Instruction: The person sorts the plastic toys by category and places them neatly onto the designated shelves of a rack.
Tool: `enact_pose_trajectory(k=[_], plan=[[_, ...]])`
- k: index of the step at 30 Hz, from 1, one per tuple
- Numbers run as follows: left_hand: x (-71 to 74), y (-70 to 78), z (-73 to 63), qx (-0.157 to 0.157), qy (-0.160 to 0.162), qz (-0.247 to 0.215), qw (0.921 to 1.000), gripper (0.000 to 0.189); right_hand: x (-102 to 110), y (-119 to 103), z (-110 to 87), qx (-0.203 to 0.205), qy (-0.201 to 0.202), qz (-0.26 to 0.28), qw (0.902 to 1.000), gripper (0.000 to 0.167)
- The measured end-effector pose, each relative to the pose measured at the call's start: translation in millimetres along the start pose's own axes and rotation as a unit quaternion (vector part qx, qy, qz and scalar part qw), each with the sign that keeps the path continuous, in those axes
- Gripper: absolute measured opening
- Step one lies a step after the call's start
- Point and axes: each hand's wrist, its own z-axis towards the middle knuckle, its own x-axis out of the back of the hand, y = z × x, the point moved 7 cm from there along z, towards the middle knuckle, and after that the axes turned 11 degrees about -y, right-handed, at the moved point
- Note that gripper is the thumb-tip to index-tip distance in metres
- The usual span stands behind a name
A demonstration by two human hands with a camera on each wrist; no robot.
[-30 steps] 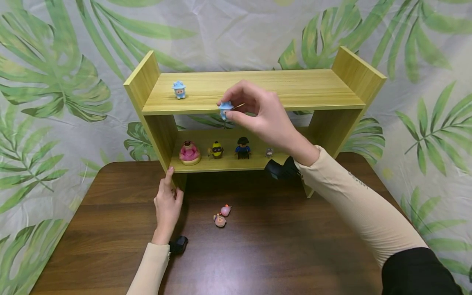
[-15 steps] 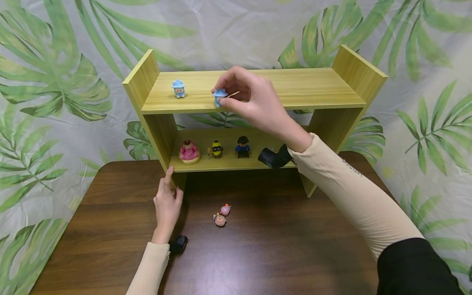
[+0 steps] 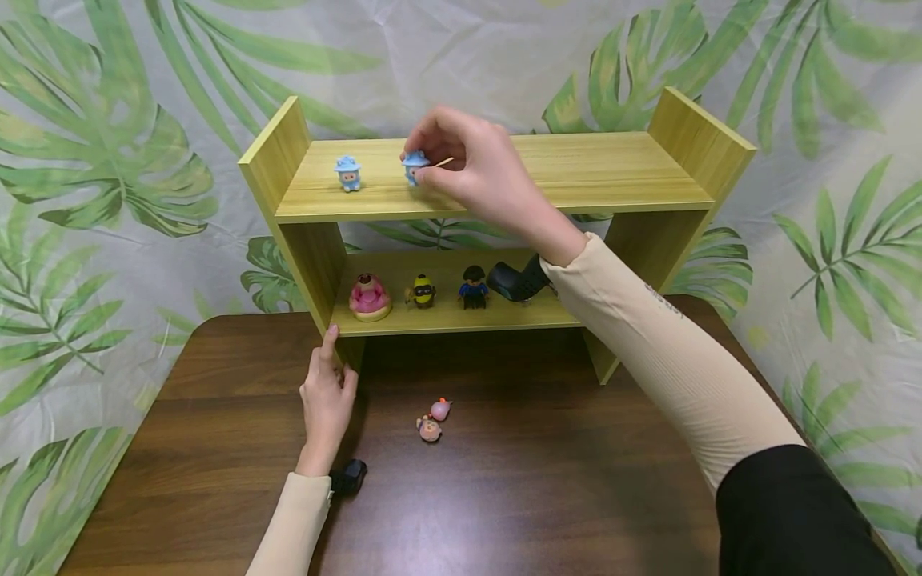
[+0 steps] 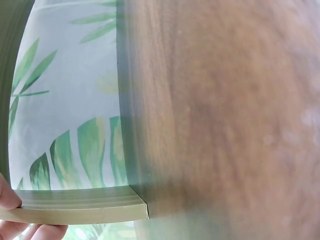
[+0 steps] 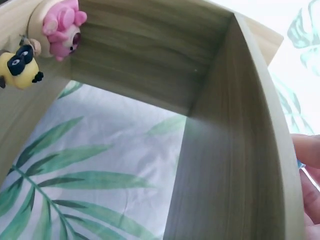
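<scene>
Between the thumb and fingers of my right hand point(image 3: 479, 172) is a small figurine with a blue hat point(image 3: 414, 160). The hand holds it upright, close over the top board of the wooden shelf point(image 3: 576, 172). To its left stands a similar blue figurine point(image 3: 348, 174). My left hand point(image 3: 329, 396) is at the shelf's left side panel point(image 4: 85, 212), with thumb and fingers on either side of it in the left wrist view. In the right wrist view, the shelf's edge hides most of the right hand point(image 5: 309, 175), and only a speck of blue shows by its fingers.
On the lower board stand a pink bear figurine point(image 3: 370, 298), a yellow figurine with dark goggles point(image 3: 421, 292) and a toy figure in blue point(image 3: 473, 288). Two small pinkish toys, one round point(image 3: 440, 410) and one peach-coloured point(image 3: 429, 430), lie on the brown table point(image 3: 547, 480).
My right hand has carried the blue-hatted figurine up, back and slightly left, from in front of the shelf's front edge to over the top board. The left hand has stayed in place.
</scene>
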Motion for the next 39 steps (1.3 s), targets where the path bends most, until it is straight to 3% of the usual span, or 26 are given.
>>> enact_pose_trajectory(k=[10,18,39], plan=[[0.5,0.4,-1.0,-0.002,0.005,0.001,1.0000,0.084,-3.4,7.0,13.4,-0.014,-0.017,-0.016,0.9996,0.015],[1.0,0.7,-1.0,-0.002,0.005,0.004,1.0000,0.083,-6.1,11.5,13.3,-0.050,-0.031,-0.021,0.9980,0.013],[-0.5,-1.8,-0.3,0.003,0.005,0.003,1.0000,0.083,6.9,12.7,-4.7,-0.039,0.019,0.003,0.9991,0.025]])
